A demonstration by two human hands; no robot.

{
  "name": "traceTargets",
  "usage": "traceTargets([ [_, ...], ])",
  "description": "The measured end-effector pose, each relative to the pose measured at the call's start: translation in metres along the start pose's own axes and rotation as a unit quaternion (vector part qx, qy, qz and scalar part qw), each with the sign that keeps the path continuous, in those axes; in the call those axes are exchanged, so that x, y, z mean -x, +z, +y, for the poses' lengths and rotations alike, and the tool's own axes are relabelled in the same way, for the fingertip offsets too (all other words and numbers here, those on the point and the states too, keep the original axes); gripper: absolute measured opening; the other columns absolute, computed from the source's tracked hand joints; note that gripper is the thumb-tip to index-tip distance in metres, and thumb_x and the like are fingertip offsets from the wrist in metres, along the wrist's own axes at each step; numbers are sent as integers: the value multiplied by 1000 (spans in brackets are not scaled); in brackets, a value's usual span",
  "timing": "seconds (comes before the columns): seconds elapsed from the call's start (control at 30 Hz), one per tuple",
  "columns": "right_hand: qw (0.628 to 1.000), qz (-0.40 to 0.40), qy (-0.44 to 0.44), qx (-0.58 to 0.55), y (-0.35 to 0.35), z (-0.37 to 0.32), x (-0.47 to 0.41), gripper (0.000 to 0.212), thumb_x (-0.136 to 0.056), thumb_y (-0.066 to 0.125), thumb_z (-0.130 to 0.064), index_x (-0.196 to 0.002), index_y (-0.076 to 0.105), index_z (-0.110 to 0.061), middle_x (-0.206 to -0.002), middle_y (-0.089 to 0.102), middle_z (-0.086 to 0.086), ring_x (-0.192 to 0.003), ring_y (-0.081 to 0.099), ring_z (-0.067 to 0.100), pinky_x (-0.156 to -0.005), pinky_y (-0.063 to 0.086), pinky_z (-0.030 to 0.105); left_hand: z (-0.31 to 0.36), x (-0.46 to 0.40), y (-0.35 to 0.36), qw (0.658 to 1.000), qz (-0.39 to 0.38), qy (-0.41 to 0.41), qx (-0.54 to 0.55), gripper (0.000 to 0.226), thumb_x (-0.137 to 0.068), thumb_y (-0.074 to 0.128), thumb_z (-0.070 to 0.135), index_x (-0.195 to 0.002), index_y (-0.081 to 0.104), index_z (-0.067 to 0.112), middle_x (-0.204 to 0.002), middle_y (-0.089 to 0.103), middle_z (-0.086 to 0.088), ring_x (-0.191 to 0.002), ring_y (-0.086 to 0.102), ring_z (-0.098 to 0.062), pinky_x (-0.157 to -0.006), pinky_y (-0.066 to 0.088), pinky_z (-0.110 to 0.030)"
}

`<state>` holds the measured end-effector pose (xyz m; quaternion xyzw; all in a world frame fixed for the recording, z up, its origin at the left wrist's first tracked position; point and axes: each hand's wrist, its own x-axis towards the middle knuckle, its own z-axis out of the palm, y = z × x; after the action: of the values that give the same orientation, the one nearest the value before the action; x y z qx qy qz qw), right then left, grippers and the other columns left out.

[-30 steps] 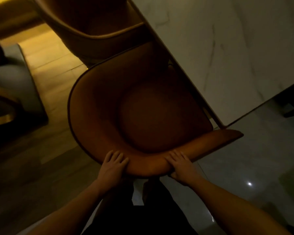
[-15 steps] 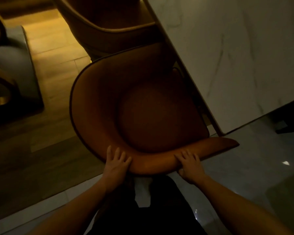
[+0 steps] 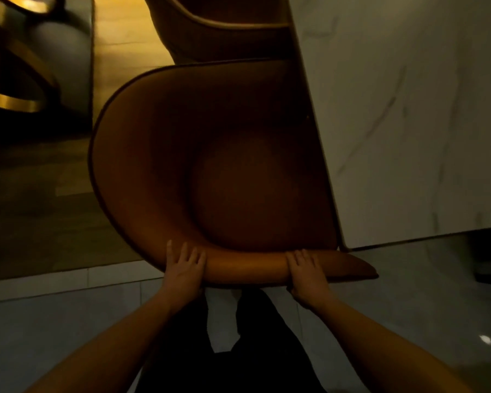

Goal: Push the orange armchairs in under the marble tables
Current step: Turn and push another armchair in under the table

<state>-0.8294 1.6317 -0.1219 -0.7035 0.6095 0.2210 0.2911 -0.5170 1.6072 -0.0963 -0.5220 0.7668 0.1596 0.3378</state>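
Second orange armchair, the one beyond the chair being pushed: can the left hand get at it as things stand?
Probably not. The left hand lies on the near armchair back rim, and that chair's whole shell sits between it and the second armchair. The way round looks like the wooden floor on the left.

Both hands [image 3: 245, 269] on armchair [image 3: 165, 177] backrest
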Motion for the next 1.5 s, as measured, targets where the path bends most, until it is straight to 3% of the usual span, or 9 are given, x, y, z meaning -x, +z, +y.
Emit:
traceTargets([
  [0.2,997,-6,-64,44,5,-26,-20,98,-79,76,-33,-153,13,-18,-151,34,10,-138,30,34,-118,18,49,37,-14,1,999,-9,-1,50,88,-80,67,38,-151,19,15,-152,32,-16,-140,24,-43,-114,2,-66],
  [0.3,994,-21,-82,68,6,-31,-27,110,-77,79,-36,-155,4,-19,-154,28,13,-140,28,39,-118,16,53,48,-24,-3,998,-19,10,63,97,-78,72,37,-153,13,17,-152,29,-15,-139,23,-45,-113,8,-65],
  [0.43,992,-38,-92,76,5,-33,-32,108,-83,75,-34,-156,-4,-23,-158,22,17,-143,23,44,-118,15,56,62,-31,-6,998,-32,11,62,100,-79,72,33,-154,6,22,-153,27,-15,-139,23,-46,-110,10,-69],
  [0.57,991,-55,-99,72,3,-31,-35,97,-86,69,-28,-155,1,-24,-157,23,20,-140,25,46,-116,18,57,59,-34,-3,996,-19,18,87,91,-77,71,28,-150,16,27,-150,31,-12,-136,26,-44,-110,11,-65],
  [0.73,990,-64,-122,42,-1,-26,-40,83,-86,64,-21,-151,14,-25,-146,37,18,-125,41,40,-109,30,51,53,-38,3,991,-14,29,130,89,-76,72,33,-148,20,32,-148,35,-7,-135,27,-38,-112,11,-62],
  [1.17,989,-79,-122,39,-22,-32,-57,89,-81,73,-21,-151,19,-26,-144,41,15,-124,43,38,-107,31,48,39,-51,-12,989,1,16,144,91,-68,76,33,-145,27,37,-143,44,-2,-132,34,-33,-109,15,-60],
  [1.3,989,-71,-123,37,-34,-30,-70,88,-80,73,-23,-150,20,-27,-143,42,13,-123,45,38,-107,34,49,32,-63,-21,988,20,14,153,85,-69,72,25,-143,32,37,-139,48,-2,-130,36,-32,-106,17,-58],
  [1.5,988,-69,-133,43,-46,-25,-81,90,-79,75,-25,-150,20,-28,-144,42,12,-124,44,37,-106,33,48,28,-74,-30,986,13,11,163,81,-72,72,30,-142,32,38,-139,48,-2,-130,36,-32,-107,18,-59],
])
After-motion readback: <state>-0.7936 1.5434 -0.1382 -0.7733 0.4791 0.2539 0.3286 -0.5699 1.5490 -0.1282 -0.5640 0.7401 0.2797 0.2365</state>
